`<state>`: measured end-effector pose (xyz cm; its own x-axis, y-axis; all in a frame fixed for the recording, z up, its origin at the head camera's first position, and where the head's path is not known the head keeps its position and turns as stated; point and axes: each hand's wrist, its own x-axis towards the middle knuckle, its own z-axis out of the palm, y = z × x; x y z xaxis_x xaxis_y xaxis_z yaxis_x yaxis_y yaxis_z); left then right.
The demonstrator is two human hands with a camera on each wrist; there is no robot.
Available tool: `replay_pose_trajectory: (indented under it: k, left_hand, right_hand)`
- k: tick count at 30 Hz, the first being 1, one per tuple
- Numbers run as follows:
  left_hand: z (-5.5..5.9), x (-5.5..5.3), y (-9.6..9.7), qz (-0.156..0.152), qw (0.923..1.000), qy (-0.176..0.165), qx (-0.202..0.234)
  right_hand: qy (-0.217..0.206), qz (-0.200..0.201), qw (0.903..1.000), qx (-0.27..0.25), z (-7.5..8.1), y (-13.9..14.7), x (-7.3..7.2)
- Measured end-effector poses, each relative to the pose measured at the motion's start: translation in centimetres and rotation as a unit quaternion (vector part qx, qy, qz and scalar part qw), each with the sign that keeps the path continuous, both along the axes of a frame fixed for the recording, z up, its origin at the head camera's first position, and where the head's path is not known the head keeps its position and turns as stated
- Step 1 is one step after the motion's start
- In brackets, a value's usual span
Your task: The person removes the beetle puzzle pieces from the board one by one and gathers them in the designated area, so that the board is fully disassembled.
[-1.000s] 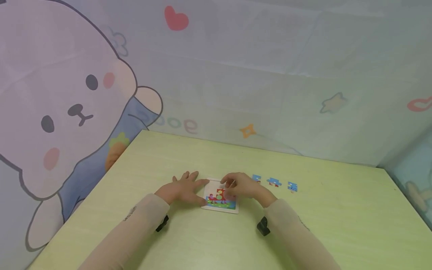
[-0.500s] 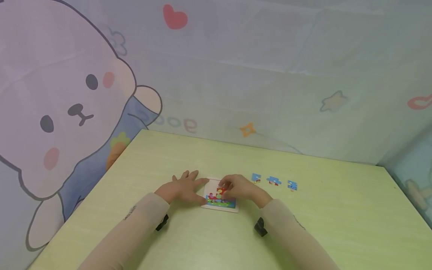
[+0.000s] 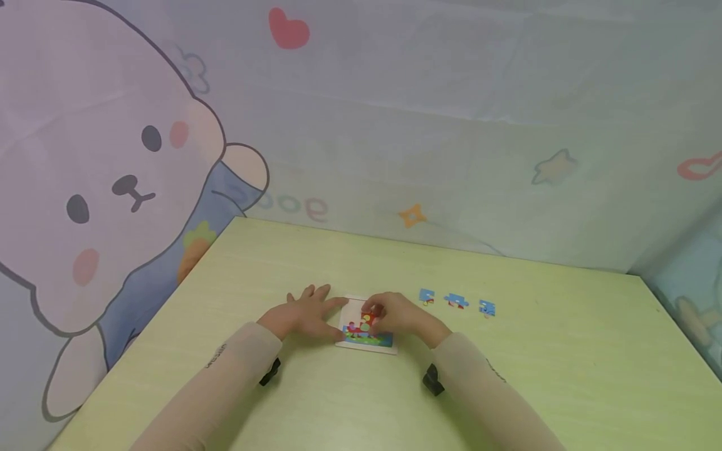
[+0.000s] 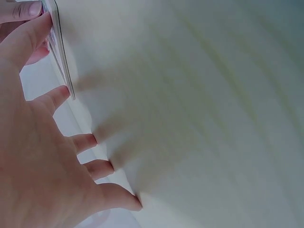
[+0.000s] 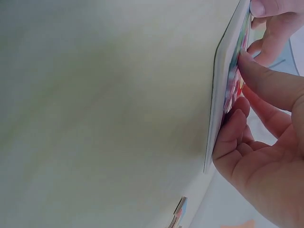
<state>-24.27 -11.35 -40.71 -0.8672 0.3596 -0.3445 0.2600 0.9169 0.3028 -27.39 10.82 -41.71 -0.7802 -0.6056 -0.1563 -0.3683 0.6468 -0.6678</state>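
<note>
A small square jigsaw board [image 3: 354, 348] with a white rim lies on the table, its lower part filled with a blue, green and red picture. My left hand [image 3: 307, 316] spreads beside it, thumb and index finger touching its left edge; the other fingertips rest on the tabletop in the left wrist view. Over the board's right half, my right hand [image 3: 399, 313] pinches a red puzzle piece [image 3: 367, 317] between thumb and fingers, low against the picture. In the right wrist view, the thumb tip sits right at the board's surface [image 5: 222, 61] and the curled fingers partly hide the piece.
Three loose blue puzzle pieces lie in a row right of the board: a left one [image 3: 427, 295], a middle one [image 3: 456, 300] and a right one [image 3: 487, 307]. A printed cloth [image 3: 451, 156] hangs behind the pale green table [image 3: 564, 351].
My right hand has shifted slightly left and down with the red piece, uncovering the leftmost loose piece. My left hand has stayed at the board's edge.
</note>
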Motion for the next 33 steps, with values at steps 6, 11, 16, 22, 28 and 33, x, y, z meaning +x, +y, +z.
replay_pose_trajectory:
  k: [6, 11, 16, 22, 28, 33]
  left_hand:
    - [0.08, 0.04, 0.03, 0.003, 1.0000, -0.001, 0.005]
    - [0.03, 0.04, 0.07, 0.002, 1.0000, -0.001, 0.000]
    - [-0.14, -0.04, 0.09, 0.003, 1.0000, -0.001, -0.003]
    - [-0.37, -0.19, 0.14, 0.005, 1.0000, -0.001, 0.002]
    - [-0.42, -0.20, 0.18, 0.007, 1.0000, -0.002, -0.003]
    - [-0.38, -0.27, 0.26, 0.008, 1.0000, -0.002, -0.002]
  right_hand:
    - [0.005, 0.008, 0.9999, 0.008, -0.05, -0.02, -0.17]
    - [0.007, 0.012, 0.9999, 0.008, -0.21, 0.06, -0.26]
    - [0.007, 0.017, 0.9998, 0.001, -0.25, 0.20, -0.24]
    - [-0.010, 0.005, 0.9998, -0.020, -0.17, 0.35, -0.26]
    - [-0.040, 0.002, 0.9982, -0.045, -0.22, 0.48, -0.26]
    - [-0.050, 0.016, 0.9963, -0.069, -0.13, 0.77, -0.28]
